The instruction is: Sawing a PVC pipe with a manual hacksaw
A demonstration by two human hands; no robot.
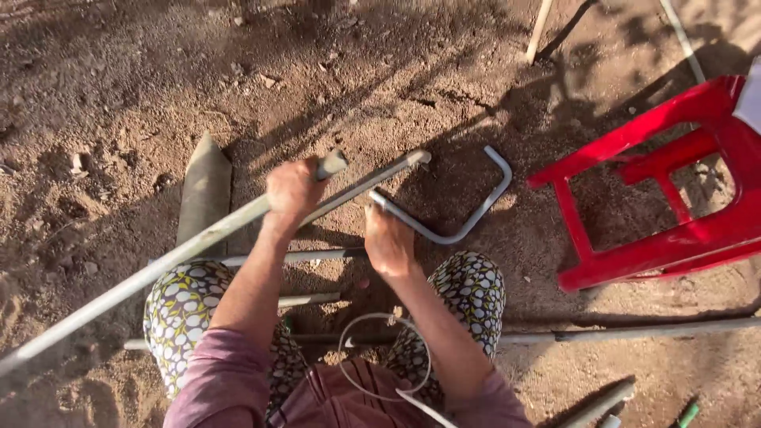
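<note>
Head view: left hand [292, 190] grips long pipe [158, 265]; right hand [388, 242] clamps bent rod [468, 226] beside it.

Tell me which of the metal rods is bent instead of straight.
The bent rod lying on the dirt beside the red plastic stool, its end held by the right hand. The others, including the left hand's long rod, are straight.

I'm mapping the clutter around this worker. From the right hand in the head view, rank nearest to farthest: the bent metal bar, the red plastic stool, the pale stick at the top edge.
From the right hand:
1. Bent metal bar, gripped at its near end, curving off to the right.
2. Red plastic stool, lying tipped over at the right.
3. Pale stick, far up at the top edge.
</note>
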